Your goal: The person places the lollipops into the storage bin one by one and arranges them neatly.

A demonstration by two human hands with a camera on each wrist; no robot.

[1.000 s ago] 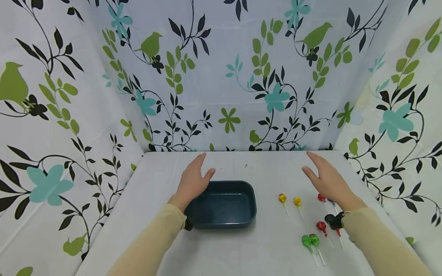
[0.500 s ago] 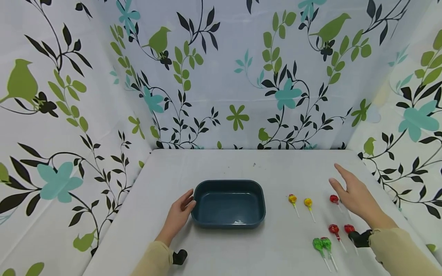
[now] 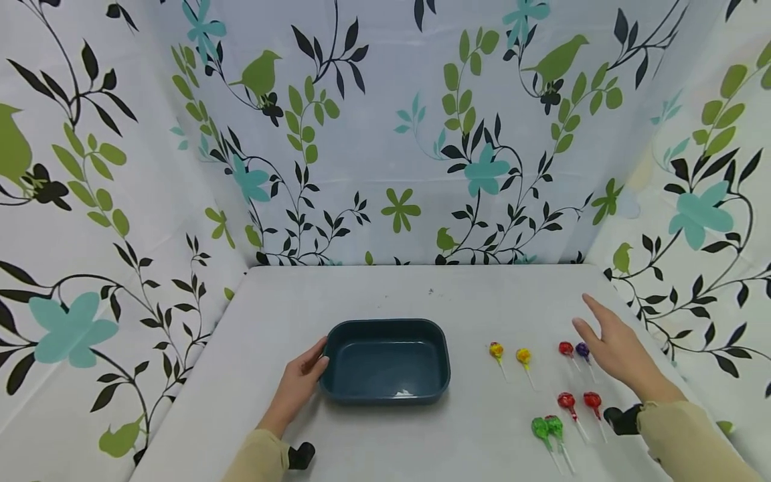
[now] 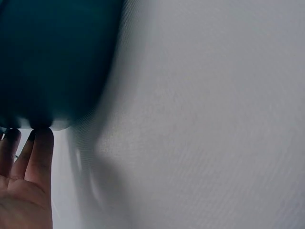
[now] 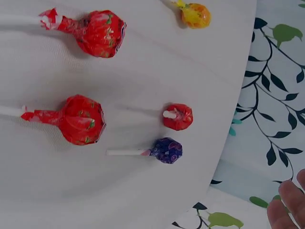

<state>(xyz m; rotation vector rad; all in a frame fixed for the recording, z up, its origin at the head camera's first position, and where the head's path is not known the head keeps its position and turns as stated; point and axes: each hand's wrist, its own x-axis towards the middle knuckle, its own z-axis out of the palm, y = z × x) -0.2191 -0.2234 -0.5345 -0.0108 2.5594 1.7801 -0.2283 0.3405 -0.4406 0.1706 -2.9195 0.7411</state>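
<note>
A dark blue rectangular dish [image 3: 385,396] stands on the white table. Fingertips of my left hand [image 3: 298,383] touch its left wall; in the left wrist view these fingers [image 4: 40,155] look fairly straight against the dish [image 4: 52,62]. My right hand [image 3: 623,353], thumb and fingers apart, holds nothing above the table's right side. Close to it lie a purple lollipop [image 3: 582,349] and a small red lollipop [image 3: 565,348]. Nearer me are two red lollipops [image 3: 567,400] and two green lollipops [image 3: 540,427]. Two yellow lollipops [image 3: 496,349] lie between dish and right hand.
White cloth with birds, leaves and flowers hangs behind the table [image 3: 421,294] and along both sides. Lollipop sticks point mostly toward me. A black wrist device [image 3: 623,420] sits at the right sleeve, another black device [image 3: 301,456] at the left.
My left hand has come down from above the dish's left end to its left wall. The right hand has moved right and a little nearer me, uncovering lollipops.
</note>
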